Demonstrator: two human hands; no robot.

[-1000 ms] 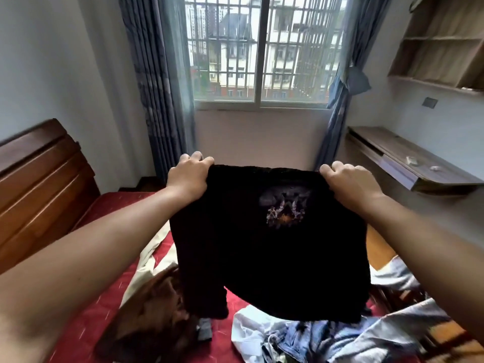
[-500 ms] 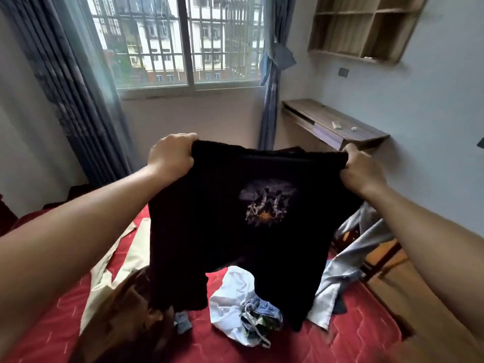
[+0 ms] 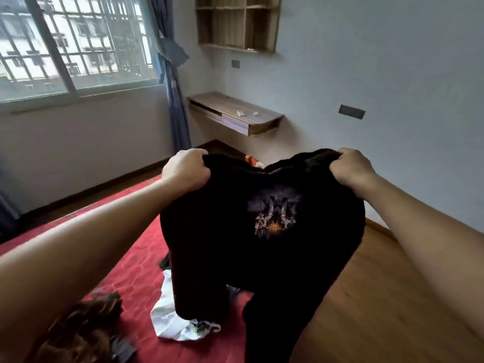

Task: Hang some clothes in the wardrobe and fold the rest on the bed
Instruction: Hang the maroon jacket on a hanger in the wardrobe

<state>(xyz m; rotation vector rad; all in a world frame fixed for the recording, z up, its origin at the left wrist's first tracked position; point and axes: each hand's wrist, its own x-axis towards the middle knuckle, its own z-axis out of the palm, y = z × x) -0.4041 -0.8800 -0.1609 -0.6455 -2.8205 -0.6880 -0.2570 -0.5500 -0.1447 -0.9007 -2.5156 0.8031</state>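
We see the black garment (image 3: 230, 244) held up in the air above the bed (image 3: 136, 260), over its right-hand side. Its top edge runs from side to side between the two hands and sags in the middle. Its long axis drops from that edge towards the bed. The printed side faces us, and the small grey and orange emblem (image 3: 275, 218) sits upright on it, nearer the right hand. The cloth is dark, matte and soft, and it hangs in heavy rounded folds. Lower down it splits into two trailing lengths. One reaches the white garment (image 3: 167, 318) lying crumpled on the bed. The other hangs past the bed's right edge, over the wooden floor (image 3: 379, 297).

The left hand (image 3: 186, 170) grips the top edge at one corner, with its fingers curled tight together and clamped on bunched fabric. The right hand (image 3: 351, 167) does the same at the other corner, with its knuckles up and its fingers closed round a fistful of cloth.

The bed's cover is red and quilted in a stitched pattern. A rumpled brown garment (image 3: 83, 328) lies on the near part of the bed, left of the white one. Beyond the bed a flat wooden wall desk (image 3: 235, 111) is fixed to the pale wall, with two small white items on it that we cannot make out.
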